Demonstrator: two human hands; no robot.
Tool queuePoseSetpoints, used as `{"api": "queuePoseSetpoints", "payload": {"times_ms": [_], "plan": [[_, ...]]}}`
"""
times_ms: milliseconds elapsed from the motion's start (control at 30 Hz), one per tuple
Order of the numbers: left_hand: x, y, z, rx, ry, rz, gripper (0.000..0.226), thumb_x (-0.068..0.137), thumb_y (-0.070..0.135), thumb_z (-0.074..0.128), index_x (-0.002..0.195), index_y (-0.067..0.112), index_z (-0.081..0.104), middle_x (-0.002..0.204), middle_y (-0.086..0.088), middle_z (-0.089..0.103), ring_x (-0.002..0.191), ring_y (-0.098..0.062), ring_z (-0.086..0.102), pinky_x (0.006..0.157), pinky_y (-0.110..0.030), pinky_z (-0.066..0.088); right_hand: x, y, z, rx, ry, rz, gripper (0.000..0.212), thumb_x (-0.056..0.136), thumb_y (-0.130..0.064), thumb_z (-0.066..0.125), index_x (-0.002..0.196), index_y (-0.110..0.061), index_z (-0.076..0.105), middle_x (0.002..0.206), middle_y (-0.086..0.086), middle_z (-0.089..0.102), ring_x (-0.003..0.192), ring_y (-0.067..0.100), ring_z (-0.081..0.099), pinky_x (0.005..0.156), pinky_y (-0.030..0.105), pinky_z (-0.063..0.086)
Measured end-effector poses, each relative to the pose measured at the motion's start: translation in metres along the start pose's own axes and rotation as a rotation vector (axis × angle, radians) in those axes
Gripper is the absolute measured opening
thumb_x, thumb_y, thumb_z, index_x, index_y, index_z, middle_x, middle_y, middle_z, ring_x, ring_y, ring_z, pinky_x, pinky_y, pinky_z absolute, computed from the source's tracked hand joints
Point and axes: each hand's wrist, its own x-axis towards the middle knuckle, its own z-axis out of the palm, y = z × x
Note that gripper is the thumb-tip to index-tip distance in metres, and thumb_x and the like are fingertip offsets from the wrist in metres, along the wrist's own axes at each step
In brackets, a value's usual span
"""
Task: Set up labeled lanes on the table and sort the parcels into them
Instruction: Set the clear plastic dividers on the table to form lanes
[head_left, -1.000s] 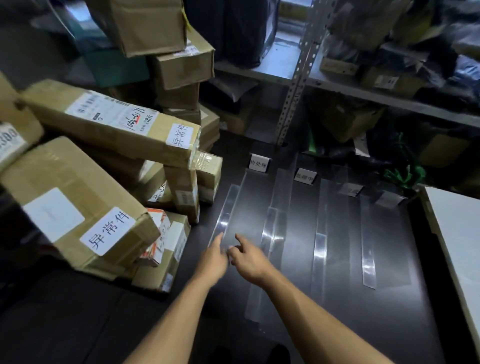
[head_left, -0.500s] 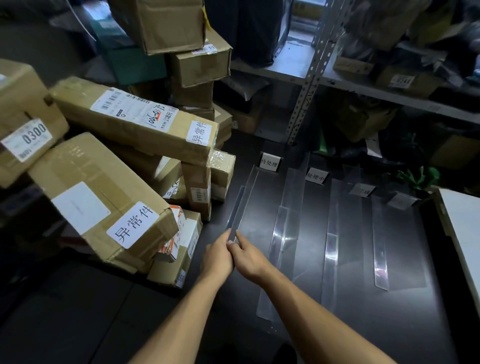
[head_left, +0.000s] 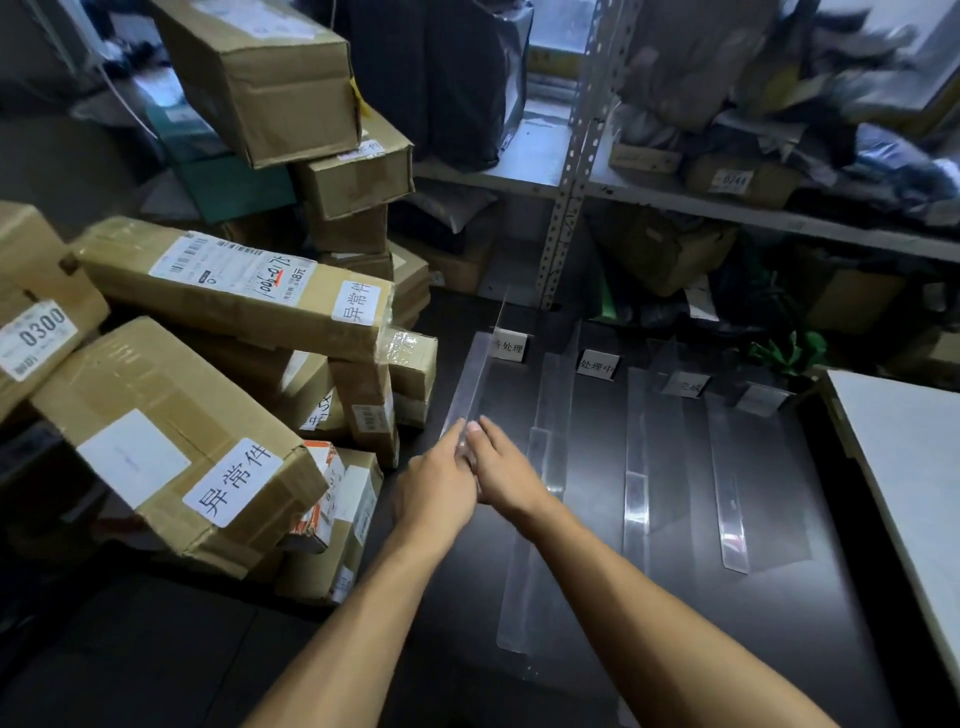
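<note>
Clear divider (head_left: 470, 387) stood on edge between the two hands, its near end pinched between them; far end ran away from the hands to the first label card (head_left: 508, 345). Left hand (head_left: 439, 480) pressed its fingers flat against the strip's left face. Right hand (head_left: 501, 467) lay against the right face, fingers fairly straight. Both hands narrow, palms almost together, holding the divider upright; how the hidden thumbs lay could not be told.

Right of the right hand: three more strips lying flat on the dark table (head_left: 779, 597). Second strip (head_left: 545, 467) passed just beside and under the right wrist, its near end well behind the hands. Third strip (head_left: 636, 467) and fourth strip (head_left: 730, 493) farther right, apart from each other, with bare dark lanes between. Three more cards beyond the strips' far ends: second card (head_left: 597, 365), third card (head_left: 687, 385), fourth card (head_left: 763, 400).

Left of the left hand: parcels (head_left: 171, 457) heaped in a leaning pile, the nearest box corner close to the left wrist. A narrow strip of bare table separated the pile's edge from the divider.

Far right, well apart from the hands: a white board (head_left: 904, 467), its edge bordering the table. Beyond the cards: a metal shelf (head_left: 566, 197) loaded with boxes and bags.
</note>
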Motion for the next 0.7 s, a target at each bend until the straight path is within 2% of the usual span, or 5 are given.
{"api": "queuePoseSetpoints", "payload": {"times_ms": [133, 233, 433, 533, 700], "plan": [[-0.017, 0.041, 0.003, 0.048, 0.066, 0.118, 0.041, 0.104, 0.037, 0.028, 0.143, 0.044, 0.04, 0.116, -0.01, 0.068, 0.108, -0.031, 0.062, 0.085, -0.041, 0.049, -0.007, -0.018, -0.036, 0.085, 0.045, -0.077, 0.053, 0.095, -0.057, 0.041, 0.138, -0.027, 0.045, 0.138, -0.009, 0.049, 0.129, 0.012, 0.047, 0.115, 0.046, 0.034], [-0.027, 0.071, 0.01, -0.024, 0.064, 0.192, 0.041, 0.103, 0.041, 0.029, 0.142, 0.051, 0.034, 0.113, -0.006, 0.069, 0.104, -0.028, 0.064, 0.087, -0.042, 0.053, -0.017, -0.026, -0.067, 0.134, 0.104, -0.115, 0.063, 0.088, -0.054, 0.043, 0.146, -0.028, 0.042, 0.147, -0.005, 0.05, 0.133, 0.014, 0.048, 0.114, 0.044, 0.037], [-0.049, 0.139, 0.059, -0.29, -0.333, 0.265, 0.051, 0.098, 0.042, 0.039, 0.138, 0.068, 0.02, 0.133, 0.007, 0.063, 0.12, -0.017, 0.058, 0.092, -0.025, 0.041, -0.055, -0.006, -0.168, 0.123, 0.174, -0.142, 0.048, 0.093, -0.039, 0.037, 0.141, -0.039, 0.044, 0.123, -0.003, 0.067, 0.115, 0.023, 0.062, 0.102, 0.055, 0.047], [-0.073, 0.17, 0.094, -0.427, -0.508, 0.276, 0.057, 0.096, 0.037, 0.044, 0.14, 0.065, 0.023, 0.123, 0.016, 0.062, 0.102, 0.0, 0.059, 0.076, -0.012, 0.043, -0.078, 0.02, -0.216, 0.149, 0.215, -0.133, 0.04, 0.095, -0.032, 0.037, 0.128, -0.047, 0.054, 0.112, -0.004, 0.071, 0.099, 0.023, 0.07, 0.096, 0.054, 0.052], [-0.113, 0.203, 0.154, -0.582, -0.708, 0.233, 0.062, 0.089, 0.032, 0.054, 0.142, 0.058, 0.032, 0.123, 0.014, 0.061, 0.11, -0.004, 0.059, 0.087, -0.025, 0.05, -0.109, 0.077, -0.272, 0.092, 0.335, -0.033, 0.044, 0.097, -0.035, 0.039, 0.14, -0.044, 0.044, 0.104, -0.035, 0.065, 0.087, -0.011, 0.066, 0.081, 0.022, 0.05]]}}
